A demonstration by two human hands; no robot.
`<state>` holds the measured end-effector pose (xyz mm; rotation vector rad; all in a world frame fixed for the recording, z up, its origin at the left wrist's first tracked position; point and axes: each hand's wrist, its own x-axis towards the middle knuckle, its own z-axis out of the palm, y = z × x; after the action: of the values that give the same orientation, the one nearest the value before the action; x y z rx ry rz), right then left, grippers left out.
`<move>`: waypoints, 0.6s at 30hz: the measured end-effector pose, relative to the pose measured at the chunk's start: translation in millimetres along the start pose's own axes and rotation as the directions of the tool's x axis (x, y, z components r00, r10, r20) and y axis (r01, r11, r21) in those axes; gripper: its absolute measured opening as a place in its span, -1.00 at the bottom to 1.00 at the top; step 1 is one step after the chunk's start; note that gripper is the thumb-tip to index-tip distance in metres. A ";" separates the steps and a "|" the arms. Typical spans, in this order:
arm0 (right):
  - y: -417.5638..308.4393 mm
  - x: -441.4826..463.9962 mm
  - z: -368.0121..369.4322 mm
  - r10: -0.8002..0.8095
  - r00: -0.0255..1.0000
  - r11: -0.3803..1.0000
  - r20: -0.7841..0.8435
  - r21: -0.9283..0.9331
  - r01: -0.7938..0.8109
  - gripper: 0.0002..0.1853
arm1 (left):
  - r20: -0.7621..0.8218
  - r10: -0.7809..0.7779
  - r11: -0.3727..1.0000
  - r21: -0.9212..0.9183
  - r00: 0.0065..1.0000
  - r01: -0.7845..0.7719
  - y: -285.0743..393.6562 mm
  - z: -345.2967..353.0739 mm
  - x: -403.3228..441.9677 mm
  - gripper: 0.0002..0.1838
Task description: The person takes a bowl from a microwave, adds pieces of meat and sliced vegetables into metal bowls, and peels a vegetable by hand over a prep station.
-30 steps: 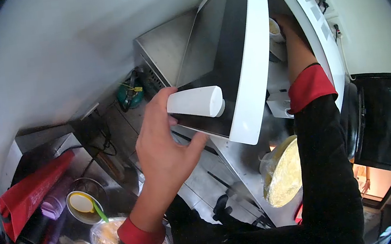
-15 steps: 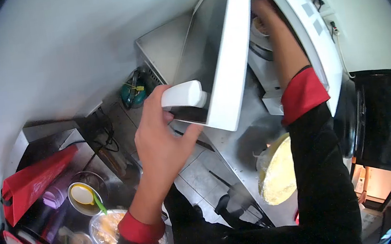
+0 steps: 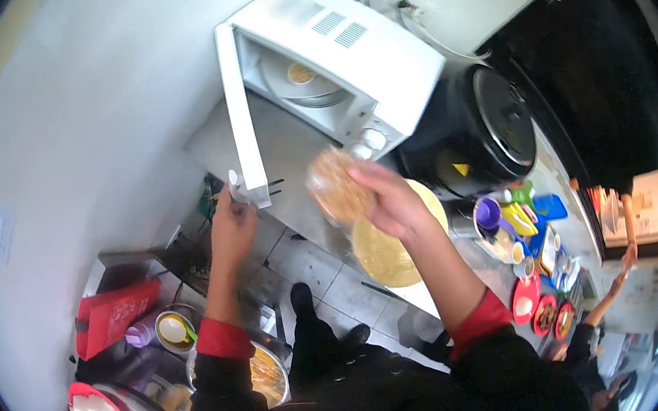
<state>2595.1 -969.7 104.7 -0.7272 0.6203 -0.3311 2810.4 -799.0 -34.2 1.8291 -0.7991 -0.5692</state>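
A plastic-wrapped packet of food [image 3: 333,187] is held in the right hand [image 3: 389,199] before an open microwave [image 3: 390,60].

The packet — blurred at its edges — is gripped at one side, with the right fingers closed on it, above the steel counter [image 3: 285,141] and near the microwave's knobs. The left hand [image 3: 232,223] is placed at the handle [image 3: 234,181] of the swung-out door [image 3: 241,114], its fingers bent; how tightly they are closed cannot be told. Inside the microwave, a small cup of food [image 3: 301,73] is seen on the round plate [image 3: 275,69]. A yellow wrapped bowl [image 3: 383,252] is partly covered by the right arm — beside it, a big black cooker [image 3: 439,140] is seen. Another person's arm [image 3: 606,304] is caught at far right.
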 end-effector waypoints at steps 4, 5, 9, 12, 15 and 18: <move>9.3 -150.1 -43.7 -0.020 0.992 0.989 -0.125 0.140 0.037 -0.44 | 0.168 0.037 0.999 0.019 0.985 -0.041 22.8 49.9 15.2 -0.44; 13.9 -187.0 -51.2 -0.043 0.983 0.989 -0.181 0.129 0.067 -0.43 | 0.237 -0.030 0.993 0.122 0.971 0.001 53.3 56.8 16.2 -0.45; 49.5 -311.3 -71.0 -0.159 0.901 0.960 -0.403 0.150 0.236 -0.48 | 0.218 0.089 0.994 0.037 0.972 -0.099 50.4 139.1 48.4 -0.40; 77.3 -379.1 -60.3 -0.224 0.764 0.921 -0.605 0.127 0.370 -0.42 | 0.160 0.105 0.994 -0.047 0.982 -0.099 84.5 183.3 53.4 -0.41; 118.3 -438.8 -58.4 -0.302 0.674 0.855 -0.675 0.121 0.504 -0.43 | -0.060 0.217 0.968 -0.117 0.974 -0.223 9.9 242.4 105.3 -0.42; 152.0 -480.8 -48.9 -0.359 0.518 0.749 -0.777 0.092 0.656 -0.41 | 0.177 0.283 0.919 0.230 0.943 -0.319 -32.5 231.8 111.0 -0.61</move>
<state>2203.2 -654.4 166.1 -0.3546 1.0444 -1.3386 2732.0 -1015.4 -153.0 1.8601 -1.2760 -0.4106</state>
